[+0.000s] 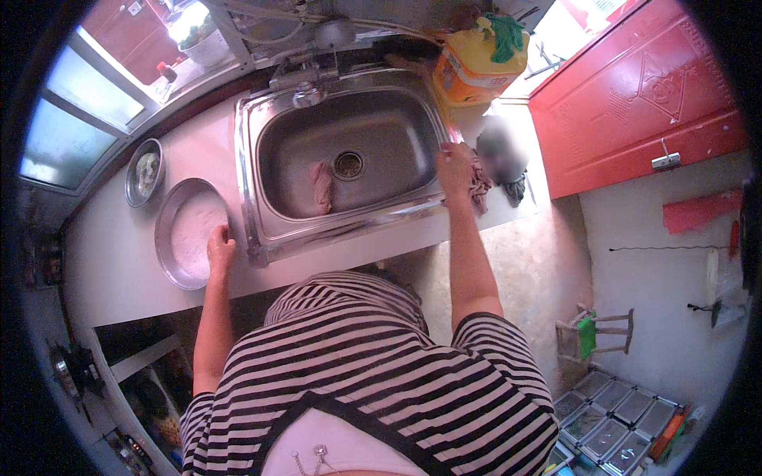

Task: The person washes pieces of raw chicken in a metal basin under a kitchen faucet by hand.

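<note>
My left hand (221, 245) is at the right rim of a wide metal basin (161, 238) that holds a pale, whitish substance (193, 232); its fingers are bent at the rim, and whether they grip it is unclear. My right hand (455, 163) rests by the right edge of the stainless steel sink (381, 128), next to a crumpled brownish cloth (479, 184). What its fingers do is hard to make out. A pinkish rolled cloth or similar soft thing (322, 187) lies in the sink, left of the drain (349, 165).
A smaller metal bowl (144, 172) with pale contents stands behind the basin. The faucet (308, 94) is at the sink's back edge. A yellow and orange plastic container (476, 74) with a green glove or cloth (507, 38) stands back right, near a red door (637, 101).
</note>
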### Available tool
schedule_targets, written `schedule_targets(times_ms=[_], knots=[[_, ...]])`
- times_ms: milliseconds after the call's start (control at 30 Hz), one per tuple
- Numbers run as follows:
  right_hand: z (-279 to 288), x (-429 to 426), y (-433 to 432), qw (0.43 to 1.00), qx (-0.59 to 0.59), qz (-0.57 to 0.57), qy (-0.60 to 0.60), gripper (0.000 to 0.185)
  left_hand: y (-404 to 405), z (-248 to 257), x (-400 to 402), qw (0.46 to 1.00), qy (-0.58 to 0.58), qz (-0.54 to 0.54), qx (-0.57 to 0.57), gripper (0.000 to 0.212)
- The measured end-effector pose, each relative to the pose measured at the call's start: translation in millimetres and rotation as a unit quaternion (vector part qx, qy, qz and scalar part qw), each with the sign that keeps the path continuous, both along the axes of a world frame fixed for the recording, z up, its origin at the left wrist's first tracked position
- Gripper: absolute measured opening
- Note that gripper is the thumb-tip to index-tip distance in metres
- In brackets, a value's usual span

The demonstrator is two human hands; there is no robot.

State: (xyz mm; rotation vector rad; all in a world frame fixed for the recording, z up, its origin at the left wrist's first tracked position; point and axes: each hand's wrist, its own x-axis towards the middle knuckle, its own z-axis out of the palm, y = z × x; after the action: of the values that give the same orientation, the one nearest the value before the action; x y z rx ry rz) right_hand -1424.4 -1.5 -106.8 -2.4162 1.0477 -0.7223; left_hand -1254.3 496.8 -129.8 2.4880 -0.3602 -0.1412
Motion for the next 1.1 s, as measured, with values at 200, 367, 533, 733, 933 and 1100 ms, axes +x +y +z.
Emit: schedule_targets(times_ms=[200,367,533,733,933,1100], knots=[[41,-35,-98,0.981,-0.146,-0.067,0.106,0.024,6,2,1,0.998,0.044,0.032,-0.03,0.031],[-49,-49,-169,0.97,-0.233,0.02,0.069,0.027,-28,35,-9,0.985,0.113,0.108,-0.072,0.043],[35,-21,-106,0.969,-0.244,-0.033,-0.026,0.027,-5,28,6,0.987,0.05,0.124,-0.089,0.038],[72,24,37,0.728,0.556,0.128,-0.38,0.026,6,22,9,0.95,0.042,0.106,-0.291,0.026],[85,99,208,0.477,0.79,0.276,-0.269,0.022,-19,92,-4,0.874,0.216,0.038,-0.434,0.031],[103,149,343,0.568,0.708,0.407,-0.105,0.02,27,112,-7,0.55,0.461,0.012,-0.697,0.052]])
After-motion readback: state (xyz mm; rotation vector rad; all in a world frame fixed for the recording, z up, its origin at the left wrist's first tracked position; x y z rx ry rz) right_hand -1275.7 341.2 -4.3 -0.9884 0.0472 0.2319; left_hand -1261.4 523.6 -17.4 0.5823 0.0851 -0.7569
